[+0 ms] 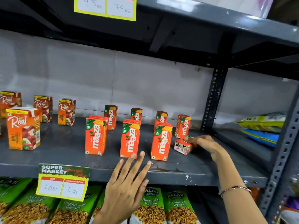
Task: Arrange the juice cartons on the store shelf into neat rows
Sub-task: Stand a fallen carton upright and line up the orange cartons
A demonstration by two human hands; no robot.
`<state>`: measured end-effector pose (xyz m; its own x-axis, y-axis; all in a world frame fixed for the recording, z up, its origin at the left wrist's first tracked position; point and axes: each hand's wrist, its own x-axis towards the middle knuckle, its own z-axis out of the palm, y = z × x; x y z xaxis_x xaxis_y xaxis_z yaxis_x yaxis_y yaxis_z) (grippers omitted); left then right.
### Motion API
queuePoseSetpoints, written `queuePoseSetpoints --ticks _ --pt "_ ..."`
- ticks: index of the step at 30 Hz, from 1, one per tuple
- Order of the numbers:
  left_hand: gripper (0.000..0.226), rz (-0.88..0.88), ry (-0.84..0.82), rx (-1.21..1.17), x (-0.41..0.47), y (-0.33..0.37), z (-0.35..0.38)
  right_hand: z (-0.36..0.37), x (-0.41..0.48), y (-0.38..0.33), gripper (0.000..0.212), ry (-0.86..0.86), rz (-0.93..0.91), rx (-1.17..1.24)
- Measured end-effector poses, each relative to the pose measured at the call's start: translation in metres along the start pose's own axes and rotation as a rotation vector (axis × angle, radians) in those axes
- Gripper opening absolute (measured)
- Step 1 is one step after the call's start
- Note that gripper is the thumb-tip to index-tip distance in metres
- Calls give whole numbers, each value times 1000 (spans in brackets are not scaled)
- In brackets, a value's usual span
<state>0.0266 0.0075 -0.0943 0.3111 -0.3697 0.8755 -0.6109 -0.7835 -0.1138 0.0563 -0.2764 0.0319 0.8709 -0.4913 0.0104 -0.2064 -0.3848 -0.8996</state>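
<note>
On the grey shelf (64,147) one Maaza carton lies toppled on its side (184,147), just right of the front-right standing Maaza carton (161,141). That standing carton is the landmark here. To its left stand two more front cartons (129,139) and (95,135), and behind it runs a back row of four (183,126). Further left of it are the Real cartons (24,128), loosely spaced.

The right hand (205,144) is closed around the fallen carton, thumb on top and fingers (194,139) wrapped over its far end. The left hand (127,180) is spread flat and holds nothing, its fingertips (142,153) hovering at the shelf's front edge just left of and below the landmark carton.

The likely next step is standing the fallen carton upright to finish the front row. The risk lies in the tight gap — as the carton swings up, its bottom end or the wrist could clip the landmark carton or the back-row one just behind, and these light boxes would tip easily. The open left hand is also near enough to nudge the middle front carton out of line.
</note>
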Motion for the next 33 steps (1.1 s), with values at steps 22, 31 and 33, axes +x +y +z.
queuePoseSetpoints --ticks 22,31,33 --pt "58 -205 -77 -405 31 25 -24 -3 -54 17 87 -39 -830 231" --pt "70 -596 -548 -516 104 25 -10 0 -47 36 73 -137 -556 1" --pt "65 -573 -585 -527 110 23 -8 -3 -45 37 68 -137 -537 -21"
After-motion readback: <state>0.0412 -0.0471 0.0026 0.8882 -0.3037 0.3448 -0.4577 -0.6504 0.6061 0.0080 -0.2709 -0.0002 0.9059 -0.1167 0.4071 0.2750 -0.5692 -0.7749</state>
